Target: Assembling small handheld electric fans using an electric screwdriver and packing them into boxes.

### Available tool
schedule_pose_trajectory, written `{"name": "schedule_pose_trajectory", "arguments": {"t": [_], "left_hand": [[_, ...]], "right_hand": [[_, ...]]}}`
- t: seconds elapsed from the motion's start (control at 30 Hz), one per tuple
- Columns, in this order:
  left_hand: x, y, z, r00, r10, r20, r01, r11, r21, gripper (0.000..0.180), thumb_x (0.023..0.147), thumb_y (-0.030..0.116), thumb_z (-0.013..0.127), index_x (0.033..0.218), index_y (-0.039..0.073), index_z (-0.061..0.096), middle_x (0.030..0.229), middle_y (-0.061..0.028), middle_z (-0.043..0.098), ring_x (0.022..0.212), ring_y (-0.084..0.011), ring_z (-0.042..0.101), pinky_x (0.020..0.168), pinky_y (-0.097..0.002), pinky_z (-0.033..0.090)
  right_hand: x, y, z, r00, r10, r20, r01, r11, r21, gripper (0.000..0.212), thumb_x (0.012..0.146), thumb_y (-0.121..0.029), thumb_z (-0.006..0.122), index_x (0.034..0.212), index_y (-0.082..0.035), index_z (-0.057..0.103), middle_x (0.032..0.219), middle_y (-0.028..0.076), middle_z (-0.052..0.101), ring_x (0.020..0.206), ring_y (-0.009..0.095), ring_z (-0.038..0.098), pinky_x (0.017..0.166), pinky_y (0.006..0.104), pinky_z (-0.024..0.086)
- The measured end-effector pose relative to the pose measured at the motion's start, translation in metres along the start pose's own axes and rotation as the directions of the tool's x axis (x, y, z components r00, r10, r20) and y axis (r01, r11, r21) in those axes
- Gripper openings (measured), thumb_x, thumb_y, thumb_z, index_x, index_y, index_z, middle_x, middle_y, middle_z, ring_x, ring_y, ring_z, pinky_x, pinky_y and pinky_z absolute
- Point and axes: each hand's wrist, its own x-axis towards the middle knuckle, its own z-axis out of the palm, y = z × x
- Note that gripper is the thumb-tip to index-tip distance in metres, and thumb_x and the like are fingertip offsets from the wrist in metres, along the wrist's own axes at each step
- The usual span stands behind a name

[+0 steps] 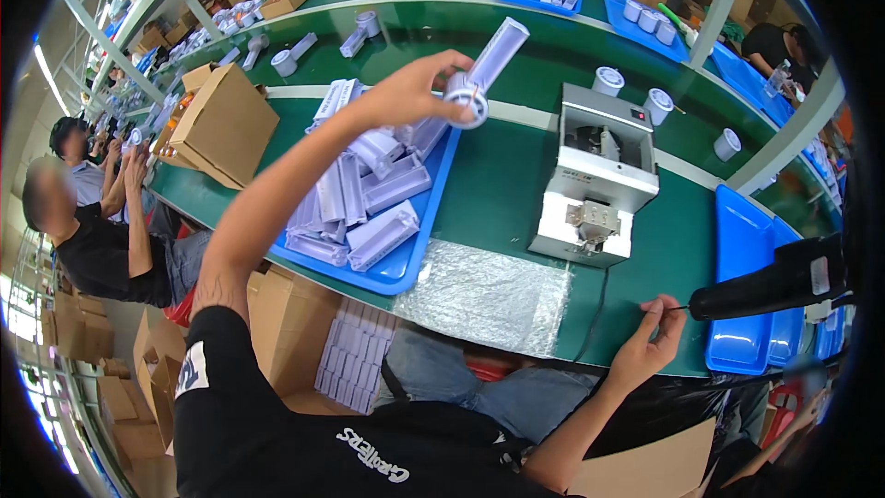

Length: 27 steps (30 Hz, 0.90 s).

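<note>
My left hand [419,92] is raised over the far side of a blue tray and grips a pale lavender plastic housing. This housing [498,53] has a long trough-shaped body and a round, ring-like end [467,106]. Piled in the blue tray [406,277] are several lavender trough-shaped parts [383,231]. Over the right part of the bench, my right hand [653,337] has its thumb and forefinger pinched at the thin bit of a black electric screwdriver [774,284]. Whether a screw is also between those fingertips is too small to tell.
A silver screw-feeder machine [599,175] stands between my hands. Bubble wrap [489,295] lies at the bench's front edge. Blue trays [737,267] sit at the right. Round lavender parts [659,103] stand on the green conveyor [516,65]. A cardboard box [226,124] and co-workers are at the left.
</note>
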Motion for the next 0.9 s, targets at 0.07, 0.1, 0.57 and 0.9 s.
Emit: {"name": "schedule_pose_trajectory", "arguments": {"t": [0.07, 0.1, 0.57, 0.9], "left_hand": [[0.050, -0.033, -0.009, 0.986, -0.169, 0.015, 0.166, 0.981, 0.103, 0.077, 0.083, 0.035, 0.089, 0.143, 0.003, 0.054, 0.123, -0.0135, 0.065, 0.114, -0.0230, 0.064, 0.099, -0.0382, 0.054], [0.072, -0.050, -0.009, 0.988, -0.151, 0.018, 0.148, 0.984, 0.098, 0.077, 0.083, 0.035, 0.089, 0.143, 0.003, 0.054, 0.123, -0.0135, 0.065, 0.114, -0.0230, 0.064, 0.099, -0.0382, 0.054], [0.118, -0.126, -0.060, 0.921, -0.312, -0.233, 0.370, 0.888, 0.275, 0.062, 0.090, 0.043, 0.079, 0.130, -0.001, 0.064, 0.122, -0.0192, 0.070, 0.117, -0.0313, 0.066, 0.090, -0.0462, 0.059], [-0.008, -0.021, -0.019, 0.967, -0.253, -0.022, 0.186, 0.648, 0.738, 0.044, 0.087, 0.051, 0.077, 0.097, 0.008, 0.074, 0.109, -0.0167, 0.066, 0.105, -0.0349, 0.068, 0.090, -0.0456, 0.054]], "right_hand": [[0.000, -0.004, -0.001, 0.997, 0.068, 0.026, -0.068, 0.998, -0.017, 0.011, 0.106, -0.005, 0.056, 0.104, 0.005, 0.061, 0.088, 0.008, 0.062, 0.085, 0.016, 0.058, 0.082, 0.0306, 0.048], [0.000, -0.004, -0.001, 0.999, 0.043, 0.022, -0.042, 0.998, -0.038, 0.011, 0.105, -0.005, 0.056, 0.103, 0.005, 0.061, 0.085, 0.008, 0.062, 0.081, 0.016, 0.058, 0.080, 0.0309, 0.049], [0.002, 0.000, 0.002, 0.998, 0.060, -0.008, -0.060, 0.998, -0.027, 0.011, 0.103, -0.005, 0.057, 0.099, 0.005, 0.061, 0.082, 0.008, 0.063, 0.079, 0.016, 0.059, 0.077, 0.0303, 0.049], [0.001, 0.001, 0.000, 0.998, 0.042, 0.053, -0.041, 0.999, -0.020, 0.013, 0.104, -0.007, 0.057, 0.098, 0.005, 0.060, 0.083, 0.007, 0.061, 0.080, 0.015, 0.057, 0.078, 0.0302, 0.048]]}}
